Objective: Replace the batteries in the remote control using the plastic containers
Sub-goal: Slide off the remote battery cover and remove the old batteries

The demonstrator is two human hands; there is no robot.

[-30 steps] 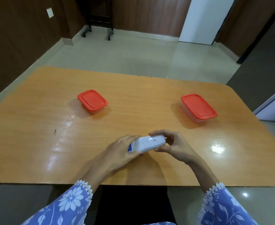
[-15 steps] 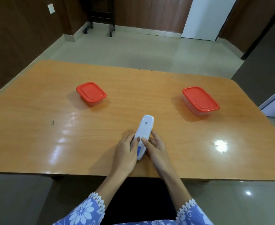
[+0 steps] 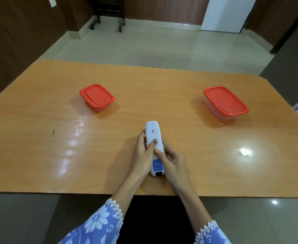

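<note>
Remote (image 3: 153, 128) is at lower centre of frame, back side up, long axis pointing away from the person, over the worktop (image 3: 39, 155) near its front edge. Left hand (image 3: 141, 155) grips its left side, thumb curled over the back. Right hand (image 3: 173, 163) grips the right side, thumb across the middle, just below the other thumb. Remote sits btwn both palms; far end sticks out past the fingers. Left container (image 3: 97, 96) at centre left, right container (image 3: 225, 102) at centre right, red lids on, both well apart from hands.
</note>
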